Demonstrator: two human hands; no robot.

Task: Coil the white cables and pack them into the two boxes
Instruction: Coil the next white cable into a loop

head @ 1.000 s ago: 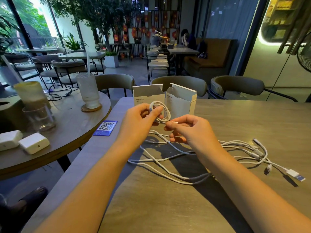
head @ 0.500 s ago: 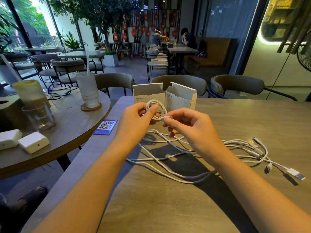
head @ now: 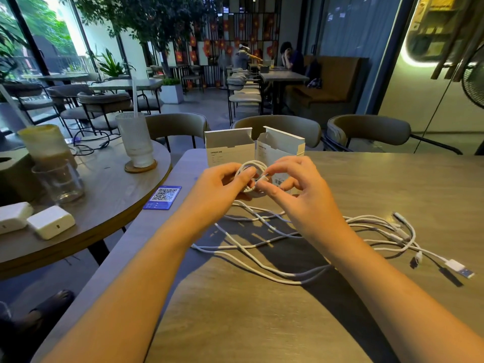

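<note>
Two open white cardboard boxes (head: 230, 150) stand behind the hands. Left hand (head: 222, 184) grips small white cable coil (head: 248, 176); right hand (head: 296, 189) pinches its end. Risk: coil may spring loose; the loose white cables (head: 262, 247) on the table could snag.

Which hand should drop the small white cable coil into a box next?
Probably left: the left hand already grips the small white cable coil, while the right hand pinches its loose end.

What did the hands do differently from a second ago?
The right hand moved up and in to the small coil held by the left hand, its fingers now pinching the cable end there. The loose cables and both boxes stayed put.
</note>
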